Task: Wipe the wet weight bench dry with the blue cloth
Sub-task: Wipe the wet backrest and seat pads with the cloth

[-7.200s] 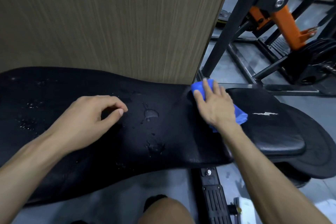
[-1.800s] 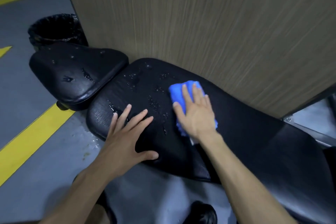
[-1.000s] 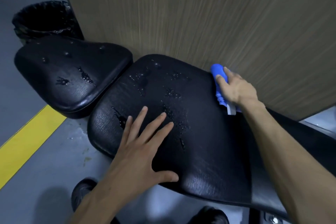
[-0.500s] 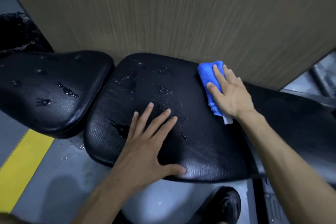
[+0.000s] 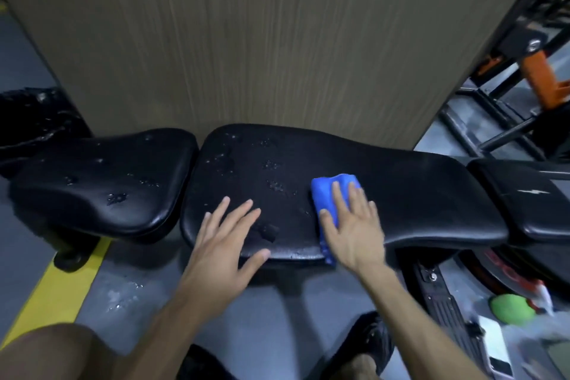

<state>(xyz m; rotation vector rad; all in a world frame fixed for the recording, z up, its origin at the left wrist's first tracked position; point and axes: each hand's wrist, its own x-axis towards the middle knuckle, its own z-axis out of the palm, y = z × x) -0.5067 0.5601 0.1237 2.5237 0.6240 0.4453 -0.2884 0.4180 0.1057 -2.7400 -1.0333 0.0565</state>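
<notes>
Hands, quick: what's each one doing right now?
Left hand: open, fingers spread, flat on the wet bench pad, holding nothing.
Right hand: open, palm pressing the blue cloth onto the pad.

Dim indoor light, motion blur, wide-angle edge distortion

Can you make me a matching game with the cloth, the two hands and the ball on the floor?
Things:
1. blue cloth
2. left hand
3. right hand
4. green ball

States:
A. flat on the bare bench pad, fingers spread
B. on the floor at lower right
C. pressing the cloth down
D. bunched on the middle pad

Pairs: 1-D, 2-A, 3-C, 4-B
</notes>
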